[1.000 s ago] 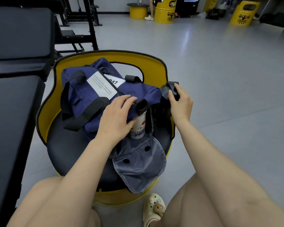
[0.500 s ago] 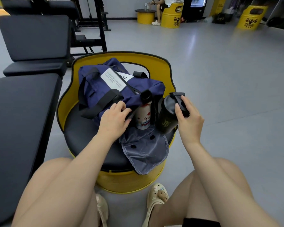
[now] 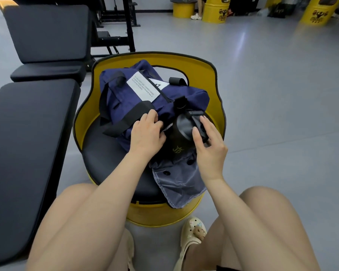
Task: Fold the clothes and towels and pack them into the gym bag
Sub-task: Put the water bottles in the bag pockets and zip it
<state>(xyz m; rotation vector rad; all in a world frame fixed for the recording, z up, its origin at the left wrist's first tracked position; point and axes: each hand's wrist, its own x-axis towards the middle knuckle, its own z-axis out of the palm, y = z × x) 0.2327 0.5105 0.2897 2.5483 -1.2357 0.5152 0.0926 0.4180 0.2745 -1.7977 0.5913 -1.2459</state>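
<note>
Head view | navy gym bag [image 3: 145, 98] sits on a yellow drum seat [image 3: 217, 90] | left hand [image 3: 146, 134], fingers curled, grips the bag's near end | right hand [image 3: 210, 145], fingers narrowed, holds the lid of a black shaker bottle [image 3: 181, 137] leaning at the bag's opening | grey flap [image 3: 179, 182] hangs over the seat's edge.

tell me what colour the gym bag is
Navy blue gym bag with black straps and a white printed label, seen in the head view.
</note>
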